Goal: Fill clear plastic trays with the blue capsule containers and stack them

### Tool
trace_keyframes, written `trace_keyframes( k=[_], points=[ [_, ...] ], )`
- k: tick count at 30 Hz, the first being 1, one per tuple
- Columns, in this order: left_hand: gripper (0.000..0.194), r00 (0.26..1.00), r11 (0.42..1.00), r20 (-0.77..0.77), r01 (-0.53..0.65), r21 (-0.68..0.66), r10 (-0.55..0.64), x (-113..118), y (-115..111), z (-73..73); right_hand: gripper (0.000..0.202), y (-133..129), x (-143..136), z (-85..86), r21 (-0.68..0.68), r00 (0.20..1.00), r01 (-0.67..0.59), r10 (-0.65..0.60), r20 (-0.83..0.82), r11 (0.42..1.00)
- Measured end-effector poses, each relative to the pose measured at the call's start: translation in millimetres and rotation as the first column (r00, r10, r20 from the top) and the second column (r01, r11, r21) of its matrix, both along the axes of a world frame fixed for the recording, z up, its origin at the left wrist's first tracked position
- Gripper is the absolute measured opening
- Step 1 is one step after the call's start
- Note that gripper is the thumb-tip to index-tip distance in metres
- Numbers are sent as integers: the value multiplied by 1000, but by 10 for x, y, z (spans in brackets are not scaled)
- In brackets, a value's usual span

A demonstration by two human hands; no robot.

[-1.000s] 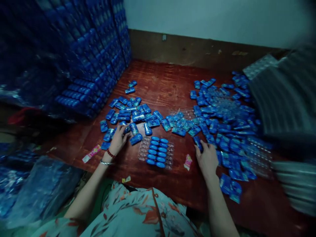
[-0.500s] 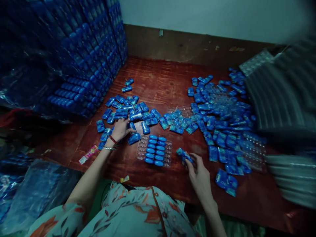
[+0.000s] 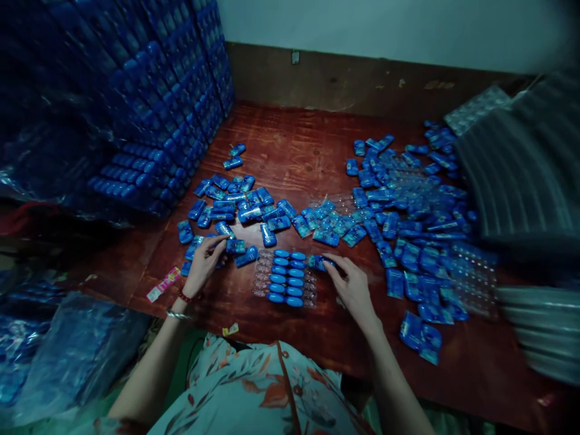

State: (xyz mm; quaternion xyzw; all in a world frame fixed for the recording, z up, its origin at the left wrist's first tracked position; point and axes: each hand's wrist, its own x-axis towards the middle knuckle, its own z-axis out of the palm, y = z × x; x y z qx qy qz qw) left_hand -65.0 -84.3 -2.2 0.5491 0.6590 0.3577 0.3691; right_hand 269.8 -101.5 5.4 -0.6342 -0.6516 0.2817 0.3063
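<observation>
Between my hands lies a clear plastic tray (image 3: 261,275) with two columns of glossy blue oval pieces in its middle and bare moulded pockets along both sides. My left hand (image 3: 206,263), left of the tray, pinches a small blue wrapped packet (image 3: 235,246). At the tray's upper right corner, my right hand (image 3: 351,284) grips another blue packet (image 3: 318,262) by its right end. A loose pile of similar packets (image 3: 251,212) lies just beyond my left hand. What the packets contain cannot be made out.
A tall stack of filled blue trays (image 3: 181,109) rises at the left. More packets (image 3: 412,257) and clear trays (image 3: 473,281) spread over the right side. Nested empty trays (image 3: 512,175) stand at the far right. A pink strip (image 3: 163,284) lies near the front edge.
My left hand has picked up a packet from the pile and drawn back towards me. My right hand has brought its packet left and up to the tray's edge.
</observation>
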Motion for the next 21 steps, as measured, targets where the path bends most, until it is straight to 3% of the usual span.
trace_keyframes(
  k=[2, 6, 10, 13, 15, 18, 21],
  points=[
    [46, 998, 999, 47, 34, -21, -33, -4, -63, -4, 40, -46, 22, -29, -48, 999, -9, 6, -45, 999],
    [40, 986, 985, -123, 125, 117, -111, -16, -141, 9, 48, -148, 73, -98, -94, 999, -52, 52, -9, 994],
    [27, 947, 945, -318, 147, 291, -50, 71, -196, 72, 39, -201, 73, -133, 37, 990, -60, 55, 130, 998],
    [20, 934, 902, -357, 177, 393, -27, 244, -187, 139, 37, -171, 20, -110, 91, 954, -64, 35, 296, 994],
    [18, 941, 886, -331, 215, 412, -75, 382, -151, 153, 35, -126, -36, -61, 58, 881, -102, 63, 469, 993],
    [21, 933, 872, -323, 285, 398, -158, 535, -94, 89, 27, -56, -132, 59, -65, 668, -166, 161, 726, 984],
    [27, 889, 866, -395, 374, 332, -232, 581, -80, -21, 14, -7, -223, 195, -195, 483, -185, 262, 835, 963]
  ],
)
